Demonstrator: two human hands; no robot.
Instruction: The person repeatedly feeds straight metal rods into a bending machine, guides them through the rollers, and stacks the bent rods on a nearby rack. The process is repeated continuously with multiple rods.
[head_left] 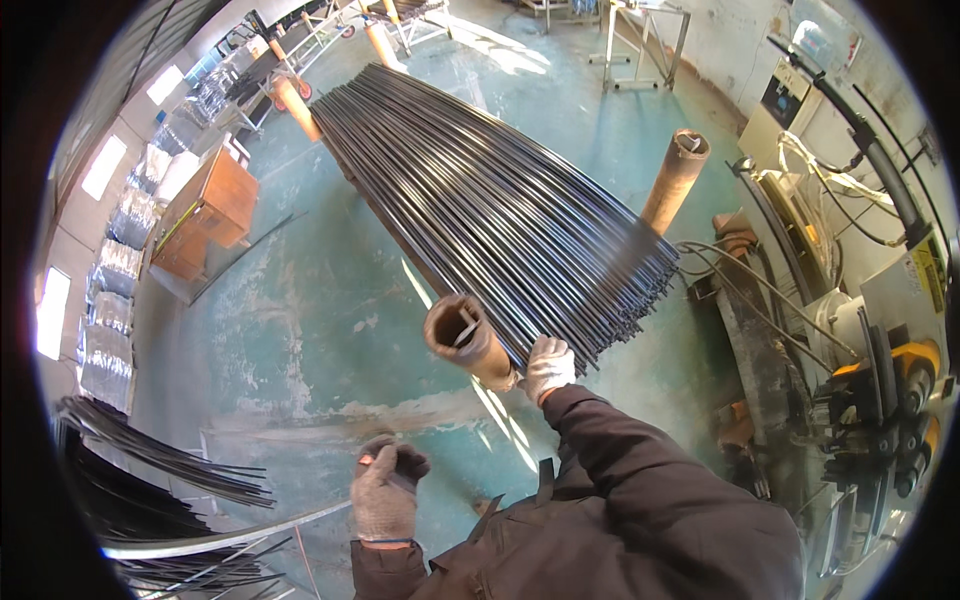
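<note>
A wide layer of long, thin black metal rods (470, 190) lies on a low rack in the middle, running away from me. My right hand (550, 368), in a pale glove, is closed at the near left corner of the layer, around a rod's end; its fingertips are partly hidden. Just left of it stands a rusty brown tube post (470, 340), open at the top. My left hand (385, 495), in a grey-brown glove, hangs apart from the rods at lower left. Its fingers are loosely bent, with nothing visible in them.
Another rusty post (677, 180) rises at the stack's right. Machinery with hoses (880, 390) stands along the right side. More black rods (170, 450) and a pale curved bar (230, 537) lie at lower left. A wooden cabinet (210, 210) and wrapped bundles (108, 340) are further left.
</note>
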